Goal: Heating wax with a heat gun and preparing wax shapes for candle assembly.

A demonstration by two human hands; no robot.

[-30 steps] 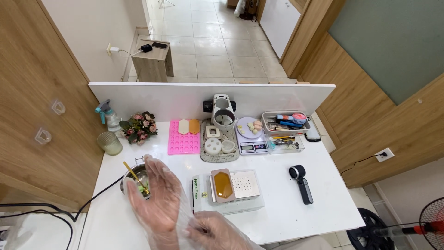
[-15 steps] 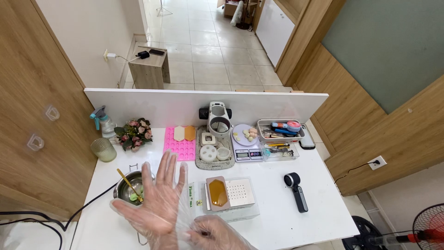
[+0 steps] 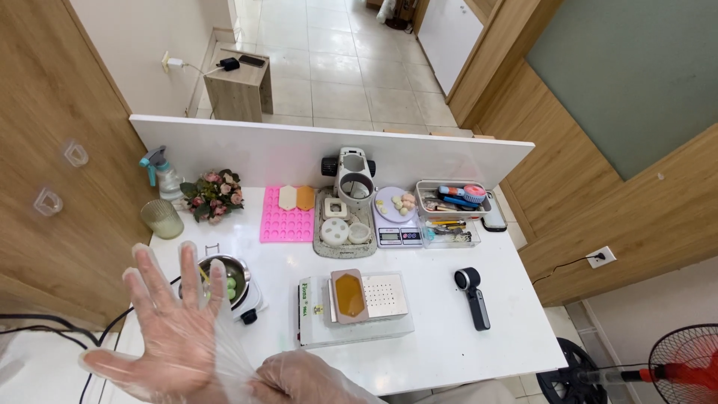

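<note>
Left hand (image 3: 168,337) spread, right hand (image 3: 299,380) seemingly tugging glove (image 3: 228,359)

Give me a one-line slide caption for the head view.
Right hand tugs a clear glove onto the spread left hand, beside a small steel pot on a white table.

A thin, clear, crinkled plastic glove covers the left hand (image 3: 168,329), and the right hand (image 3: 295,380) wears the same glossy film. Just beyond the left fingertips (image 3: 185,251) sits a shiny metal pot (image 3: 224,278) on the smooth, white, glossy table (image 3: 419,314)
</note>
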